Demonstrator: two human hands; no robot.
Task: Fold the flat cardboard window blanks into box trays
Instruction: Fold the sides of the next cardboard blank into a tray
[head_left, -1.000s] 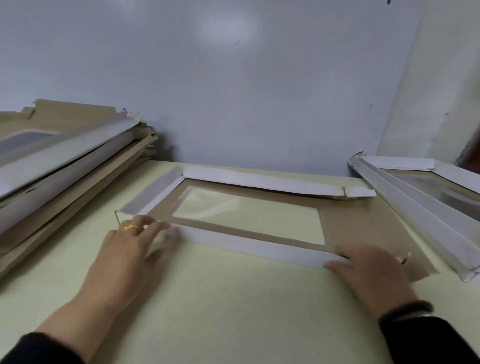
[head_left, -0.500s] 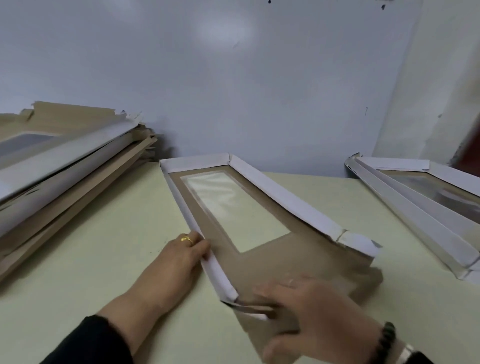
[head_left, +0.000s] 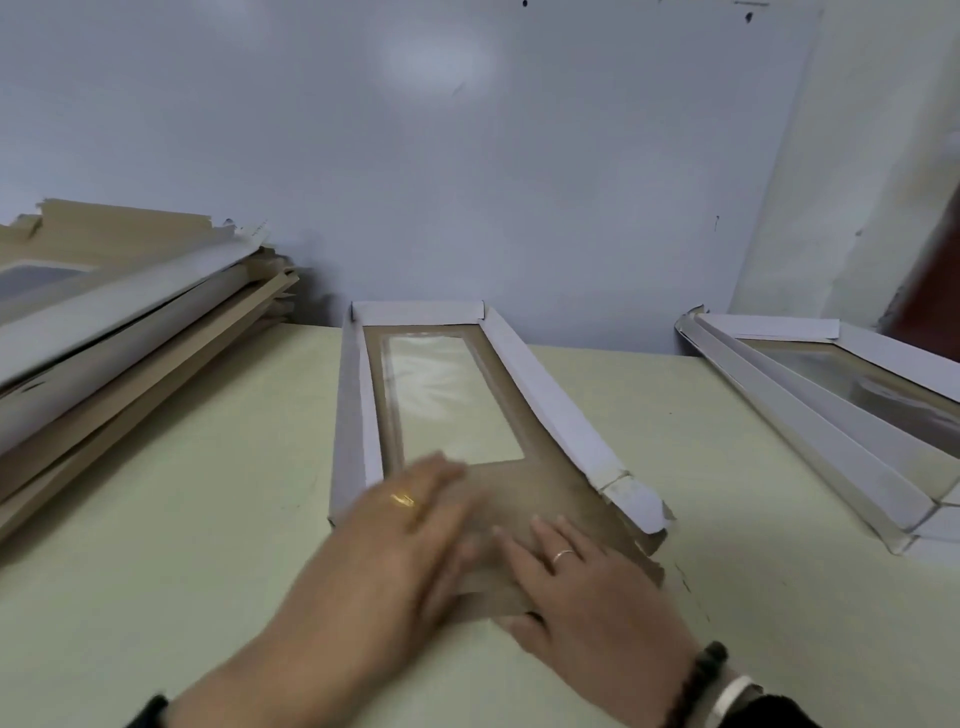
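Note:
A brown cardboard window blank (head_left: 550, 467) lies lengthwise on the pale green table (head_left: 182, 519), its clear film window toward the wall. White side flaps stand up along its left, right and far edges. My left hand (head_left: 400, 540), blurred, lies flat with straight fingers on the near brown flap. My right hand (head_left: 576, 587) rests beside it on the same flap, fingers spread flat, thumb at the flap's near edge.
A slanting stack of flat cardboard blanks (head_left: 119, 332) fills the left side. Folded white trays (head_left: 831, 415) lie at the right edge. A pale blue wall stands close behind the table.
The blank has been turned from crosswise to lengthwise, its near end now toward me. Both hands have left its side edges and come together on the near flap.

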